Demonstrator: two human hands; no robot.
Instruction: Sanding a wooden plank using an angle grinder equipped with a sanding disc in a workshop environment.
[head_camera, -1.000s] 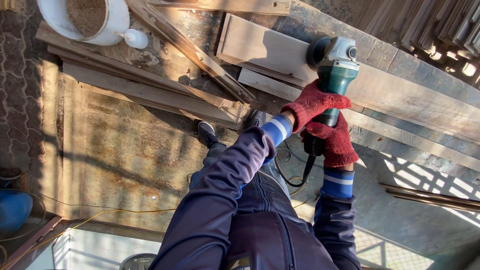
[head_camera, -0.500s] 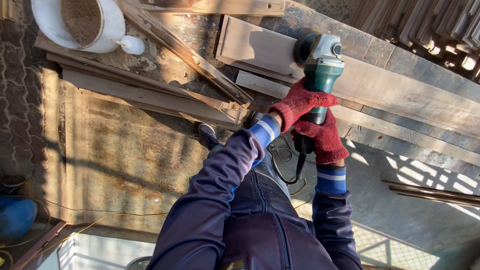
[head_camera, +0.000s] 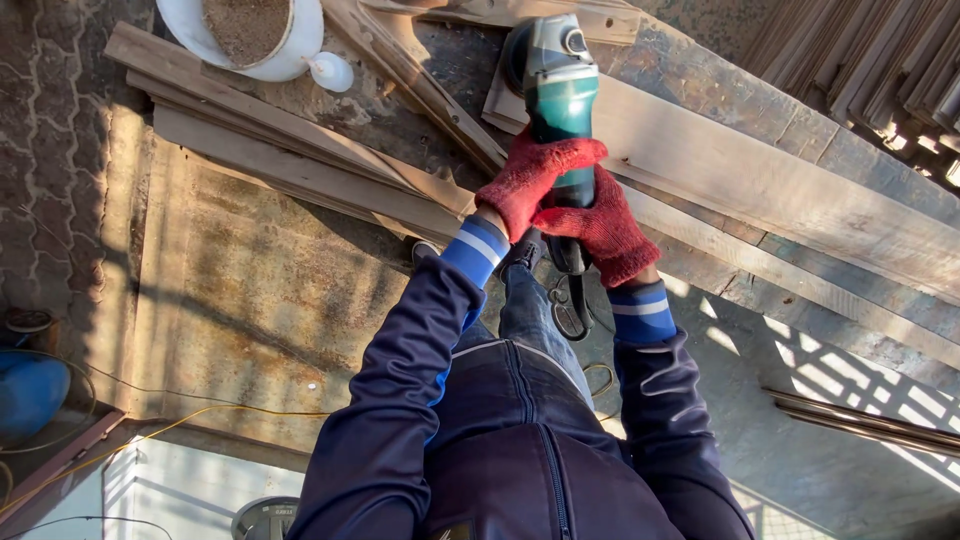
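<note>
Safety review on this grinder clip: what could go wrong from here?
1. The cord hangs in loops by the person's legs under the grinder; it could snag or trip.
2. The plank lies loose on the stack, no clamp visible; it may shift under the disc.
3. Both knit-gloved hands, left hand and right hand, grip near the head; the fabric could catch.

The person wears red knitted gloves on the left hand (head_camera: 533, 178) and right hand (head_camera: 605, 232), a dark navy zipped jacket (head_camera: 480, 440) with blue, white-striped cuffs (head_camera: 476, 250), and jeans.
</note>
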